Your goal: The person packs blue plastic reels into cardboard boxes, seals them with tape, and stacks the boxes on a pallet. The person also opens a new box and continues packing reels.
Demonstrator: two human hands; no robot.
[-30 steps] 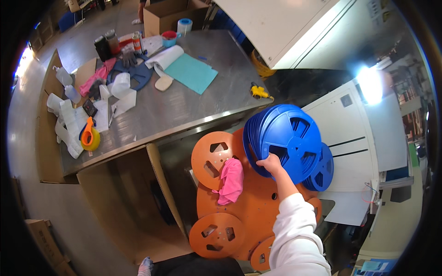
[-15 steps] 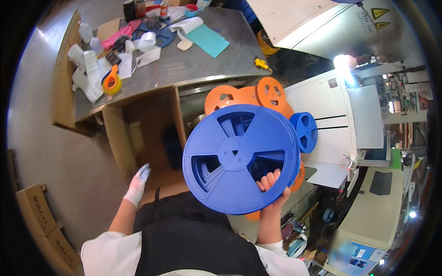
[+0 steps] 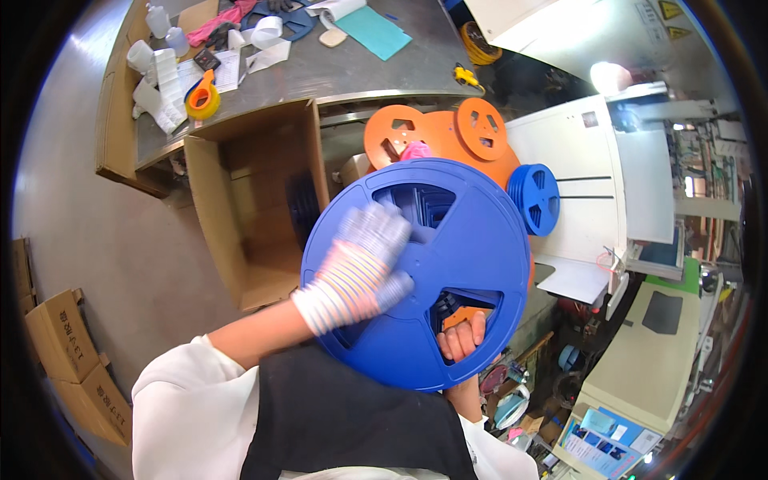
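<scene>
A stack of large blue plastic reels (image 3: 472, 232) is held up in front of my body, its round face with cut-out windows toward me. My bare right hand (image 3: 462, 339) grips the stack at the lower right, fingers hooked through a window over the rim. My left hand (image 3: 360, 260), in a striped white-and-grey glove, is over the left part of the top reel's face. Its thumb is apart from the fingers, which are blurred; whether they touch the reel I cannot tell. An open cardboard box (image 3: 254, 132) stands to the left, with dark reels (image 3: 302, 206) along its right wall.
Orange reels (image 3: 480, 128) and a smaller-looking blue reel stack (image 3: 534, 200) lie beyond the held reels. The metal workbench (image 3: 320, 76) at the back carries an orange tape dispenser (image 3: 202, 98), papers and bottles. Closed cartons (image 3: 68, 336) stand on the floor at left; white machinery (image 3: 576, 152) is at right.
My left hand has moved from beside the box up and right, over the face of the reels. The reels have turned slightly and appear larger, still in my right hand.
</scene>
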